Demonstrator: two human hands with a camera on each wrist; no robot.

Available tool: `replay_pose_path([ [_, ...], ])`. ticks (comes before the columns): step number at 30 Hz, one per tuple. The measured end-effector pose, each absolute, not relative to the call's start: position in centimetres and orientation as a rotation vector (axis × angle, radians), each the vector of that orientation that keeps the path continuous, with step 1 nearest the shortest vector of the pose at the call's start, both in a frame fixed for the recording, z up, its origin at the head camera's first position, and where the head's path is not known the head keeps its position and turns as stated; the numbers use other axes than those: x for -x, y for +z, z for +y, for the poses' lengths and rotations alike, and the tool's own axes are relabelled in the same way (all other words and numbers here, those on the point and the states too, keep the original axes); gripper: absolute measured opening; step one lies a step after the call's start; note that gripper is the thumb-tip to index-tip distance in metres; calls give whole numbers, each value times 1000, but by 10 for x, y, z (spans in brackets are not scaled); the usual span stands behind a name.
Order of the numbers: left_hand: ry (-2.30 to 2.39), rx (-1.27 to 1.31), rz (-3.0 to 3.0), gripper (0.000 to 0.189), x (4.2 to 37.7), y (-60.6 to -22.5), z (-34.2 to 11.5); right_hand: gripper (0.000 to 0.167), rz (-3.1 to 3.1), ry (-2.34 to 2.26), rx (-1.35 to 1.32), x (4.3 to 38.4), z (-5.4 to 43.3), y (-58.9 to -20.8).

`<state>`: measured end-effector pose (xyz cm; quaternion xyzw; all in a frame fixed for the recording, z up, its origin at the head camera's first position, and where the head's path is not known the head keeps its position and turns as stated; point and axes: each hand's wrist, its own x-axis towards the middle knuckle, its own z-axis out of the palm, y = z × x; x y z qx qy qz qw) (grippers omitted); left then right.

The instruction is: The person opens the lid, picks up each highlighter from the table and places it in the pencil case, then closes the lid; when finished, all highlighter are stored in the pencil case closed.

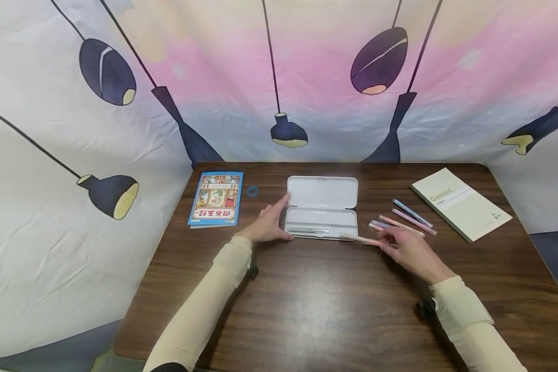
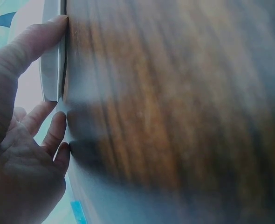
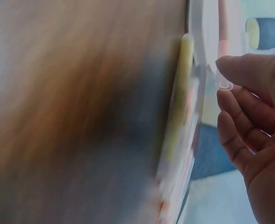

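A white pencil case (image 1: 322,193) lies with its lid up at the middle of the table. Along its front side a slim pen (image 1: 308,231) rests in the tray. My left hand (image 1: 268,223) touches the left side of the case, its fingers fairly straight; the left wrist view shows the thumb (image 2: 39,39) against its edge. Between thumb and fingers, my right hand (image 1: 410,251) pinches the end of a pale pen with a pinkish end (image 1: 360,239). The pen's other end reaches over the case's front right corner. Several pastel pens (image 1: 413,218) lie just beyond the right hand.
A blue-bordered illustrated booklet (image 1: 216,199) lies at the left, with a blue ring (image 1: 252,191) beside it. A pale notebook marked Gambit (image 1: 462,204) lies at the right. Behind the wooden table (image 1: 316,305) hangs a lamp-printed cloth (image 1: 325,77).
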<state>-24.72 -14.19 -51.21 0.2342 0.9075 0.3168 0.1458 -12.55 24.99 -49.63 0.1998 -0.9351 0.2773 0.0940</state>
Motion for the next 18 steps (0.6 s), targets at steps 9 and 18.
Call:
replay_pose_path([
  [9,879,-703,2620,132,247,-516,-141,14,-2873,967,-611,173,206,-498],
  [18,883,-682,2618,132,247,-513,-143,15,-2855,932,-752,197,158,-503],
])
